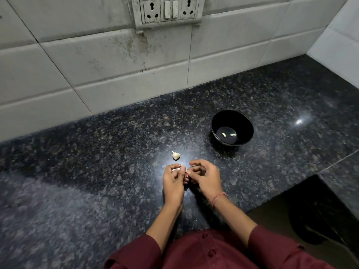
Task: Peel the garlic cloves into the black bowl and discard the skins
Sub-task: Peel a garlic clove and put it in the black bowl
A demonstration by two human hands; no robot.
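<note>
"Speckled dark granite surface (pixel 97 171), white tiled wall (pixel 116 74) behind," the first observer logs. "Small round black bowl (pixel 233 118) stands to the right and further back, well apart from the hands. Two pale peeled garlic cloves (pixel 223 134) lie in it. Small papery garlic bulb remnant (pixel 176 155) sits on the surface just beyond the left hand."

"Hands?" the second asks.

"Together, just above the surface. Left hand (pixel 173 179): fingers curled round a small pale garlic clove (pixel 176 169), only a sliver showing. Right hand (pixel 206 177): fingers curled, thumb against the left fingers. Whether it grips any skin: cannot tell."

"Risks, as judgement?"

"One: the clove is small and likely slick once bared. Too hard a pinch could shoot it across the surface or over the near edge. Two: the bowl is well apart, so a tossed clove may miss or bounce off the rim. Three: skin flakes are light and may cling to fingers, then ride into the bowl with the clove. Four: no bin is in view, so skins may scatter and hide among the speckles."
</note>
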